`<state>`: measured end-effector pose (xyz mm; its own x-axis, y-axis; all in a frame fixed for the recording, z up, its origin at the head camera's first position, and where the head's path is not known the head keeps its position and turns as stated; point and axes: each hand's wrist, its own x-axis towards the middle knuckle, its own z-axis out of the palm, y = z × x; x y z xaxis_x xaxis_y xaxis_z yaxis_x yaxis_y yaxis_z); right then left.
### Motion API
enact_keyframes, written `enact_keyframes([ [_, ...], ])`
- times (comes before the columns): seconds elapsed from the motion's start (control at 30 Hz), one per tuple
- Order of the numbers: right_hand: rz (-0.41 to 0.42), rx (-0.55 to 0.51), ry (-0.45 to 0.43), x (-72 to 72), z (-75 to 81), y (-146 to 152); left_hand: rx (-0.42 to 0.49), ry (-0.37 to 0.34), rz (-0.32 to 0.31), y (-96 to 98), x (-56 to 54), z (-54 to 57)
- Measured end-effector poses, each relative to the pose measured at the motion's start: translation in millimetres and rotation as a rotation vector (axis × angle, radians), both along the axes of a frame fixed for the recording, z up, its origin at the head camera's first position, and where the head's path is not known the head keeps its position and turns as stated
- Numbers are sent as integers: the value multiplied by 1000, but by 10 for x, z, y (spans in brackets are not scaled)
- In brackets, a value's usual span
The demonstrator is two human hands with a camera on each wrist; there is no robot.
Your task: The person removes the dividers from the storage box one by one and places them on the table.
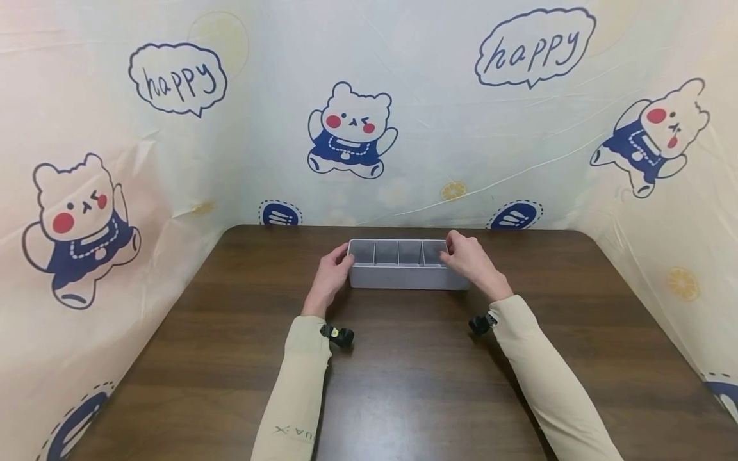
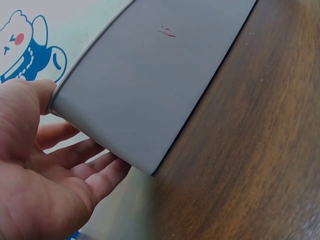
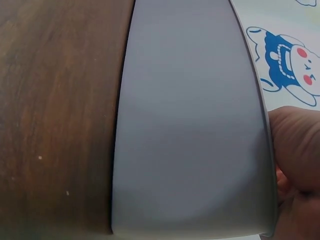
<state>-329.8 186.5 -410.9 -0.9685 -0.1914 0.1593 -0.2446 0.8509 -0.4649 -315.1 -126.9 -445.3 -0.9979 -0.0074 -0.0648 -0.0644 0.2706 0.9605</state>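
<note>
A long grey plastic organizer box with several compartments lies lengthwise across the far part of the table. The left hand holds its left end. In the left wrist view the left thumb hooks over the rim, and the fingers lie along the end wall. At the box's right end the right hand grips the rim, with the thumb and fingertips over the rightmost compartment. In the right wrist view the grey front wall fills the middle, and some right fingers are hidden behind the rim.
The dark wooden table stretches in front of the box. A pale cloth with printed bears and "happy" bubbles hangs behind and at both sides. Small black cameras sit on the wrists.
</note>
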Motion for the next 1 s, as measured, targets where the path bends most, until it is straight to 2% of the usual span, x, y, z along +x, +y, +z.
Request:
enact_keyframes([
  [0.3,-30,-44,33,7,-25,7,0,3,-2,5,-12,-15],
  [0.63,-92,-187,74,-14,-56,39,-3,0,1,0,-2,-33],
  [1.0,-120,-257,106,-28,-37,66,1,19,12,26,5,-27],
])
